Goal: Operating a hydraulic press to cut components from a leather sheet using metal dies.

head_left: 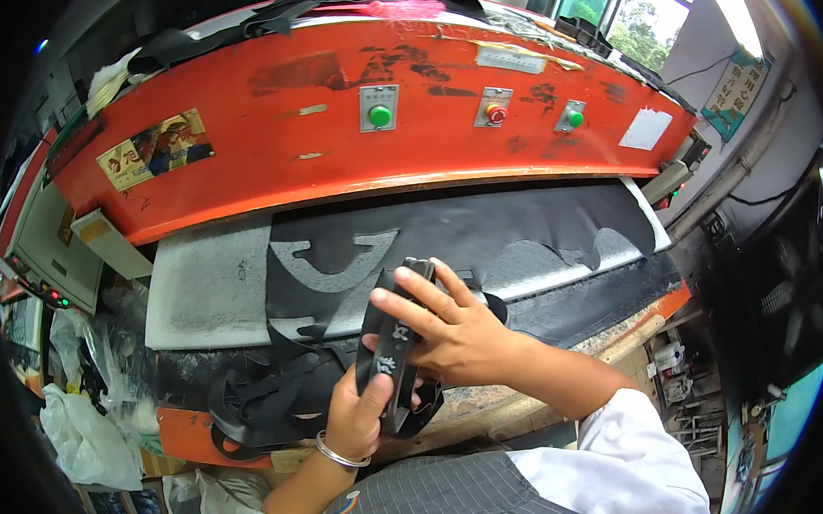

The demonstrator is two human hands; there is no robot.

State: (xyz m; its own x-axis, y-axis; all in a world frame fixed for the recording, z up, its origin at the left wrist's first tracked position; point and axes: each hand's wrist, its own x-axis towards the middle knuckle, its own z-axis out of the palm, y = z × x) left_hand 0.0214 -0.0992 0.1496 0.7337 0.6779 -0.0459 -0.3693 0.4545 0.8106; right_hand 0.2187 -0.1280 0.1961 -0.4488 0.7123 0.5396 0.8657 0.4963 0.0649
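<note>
A dark, narrow cutting die [399,337] with white marks on its side is held up in front of me, over the near edge of the work surface. My left hand [356,411] grips its lower end, thumb across the marked side. Around the upper part lies my right hand [469,337], its fingers reaching over the die; its thumb is hidden. Beyond them a black sheet [437,222] with curved cut-outs is spread on a white cutting board [204,287]. Black cut scraps [267,398] hang in a heap beside my left hand.
A large orange press [280,126] spans the far side, its lower edge over the board. It carries green buttons [380,117] and a red button [496,114]. Plastic bags [87,440] hang at the left. A dark fan [793,271] stands at the right.
</note>
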